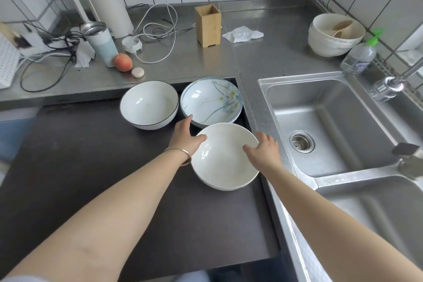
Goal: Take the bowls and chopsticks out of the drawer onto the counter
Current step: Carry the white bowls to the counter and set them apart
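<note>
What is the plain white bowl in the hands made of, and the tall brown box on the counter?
The plain white bowl looks like glazed ceramic: smooth and glossy, with light glinting off it. The tall brown box looks like bamboo or light wood: matte, with faint grain lines and joined panels.

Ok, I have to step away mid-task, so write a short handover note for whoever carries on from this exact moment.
Left hand: grips the plain white bowl by its left rim.
Right hand: fingers on the same bowl's right rim.
That bowl is tilted, over the open drawer.
The black-rimmed bowl and the flowered bowl are in the drawer at the back.
Done: no drawer bowl set on the counter yet.
Left: all three bowls. No chopsticks in view; look for them.
</note>
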